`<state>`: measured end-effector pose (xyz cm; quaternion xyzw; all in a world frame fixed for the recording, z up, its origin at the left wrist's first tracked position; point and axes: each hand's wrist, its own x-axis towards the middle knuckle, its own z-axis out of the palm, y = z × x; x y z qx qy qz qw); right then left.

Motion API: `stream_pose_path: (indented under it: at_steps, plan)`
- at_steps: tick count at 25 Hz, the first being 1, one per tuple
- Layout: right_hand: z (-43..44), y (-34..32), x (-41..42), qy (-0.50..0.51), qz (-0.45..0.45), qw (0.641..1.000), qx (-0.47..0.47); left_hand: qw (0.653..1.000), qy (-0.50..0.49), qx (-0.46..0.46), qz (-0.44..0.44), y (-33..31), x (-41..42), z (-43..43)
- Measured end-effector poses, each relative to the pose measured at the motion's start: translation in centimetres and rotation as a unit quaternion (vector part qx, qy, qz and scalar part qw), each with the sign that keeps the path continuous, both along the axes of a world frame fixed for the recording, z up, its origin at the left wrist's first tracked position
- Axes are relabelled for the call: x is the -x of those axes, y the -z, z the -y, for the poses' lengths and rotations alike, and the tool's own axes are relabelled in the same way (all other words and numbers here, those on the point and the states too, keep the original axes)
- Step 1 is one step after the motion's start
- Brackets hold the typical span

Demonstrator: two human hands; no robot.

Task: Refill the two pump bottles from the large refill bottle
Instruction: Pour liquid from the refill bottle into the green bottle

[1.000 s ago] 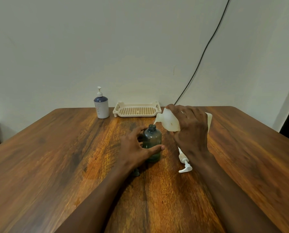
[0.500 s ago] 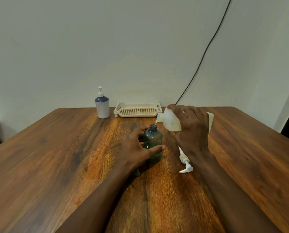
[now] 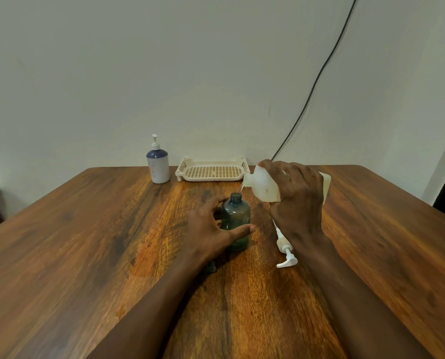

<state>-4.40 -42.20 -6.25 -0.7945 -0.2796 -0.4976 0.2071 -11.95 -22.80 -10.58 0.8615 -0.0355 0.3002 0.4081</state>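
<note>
A dark teal pump bottle (image 3: 236, 216) stands upright and uncapped at the table's middle. My left hand (image 3: 211, 229) wraps around it, thumb across its front. My right hand (image 3: 298, 200) grips the white refill bottle (image 3: 261, 185), tilted to the left with its spout just above and to the right of the teal bottle's open neck. The white pump head (image 3: 285, 251) lies flat on the table beside my right wrist. A second pump bottle (image 3: 158, 164), white with a dark blue top and its pump on, stands at the back.
A cream slotted tray (image 3: 212, 172) sits at the table's far edge against the wall. A black cable (image 3: 317, 79) runs down the wall behind it. A small dark cap (image 3: 211, 266) peeks out under my left wrist. The wooden table (image 3: 86, 255) spreads wide on both sides.
The refill bottle's spout has lifted slightly away from the teal bottle's neck. My left hand holds the bottle as before.
</note>
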Motion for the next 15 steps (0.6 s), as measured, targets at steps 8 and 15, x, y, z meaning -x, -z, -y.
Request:
stream_pose_path:
  at_steps: [8, 15]
  plan:
    - [-0.13, 0.00, 0.30, 0.005, -0.006, 1.000, 0.003, 1.000, 0.001, 0.003, 0.001, 0.10, -0.05, 0.00]
    - [-0.31, -0.03, 0.27, 0.007, -0.001, 1.000, -0.002, 1.000, 0.004, 0.003, -0.003, 0.13, -0.07, -0.08]
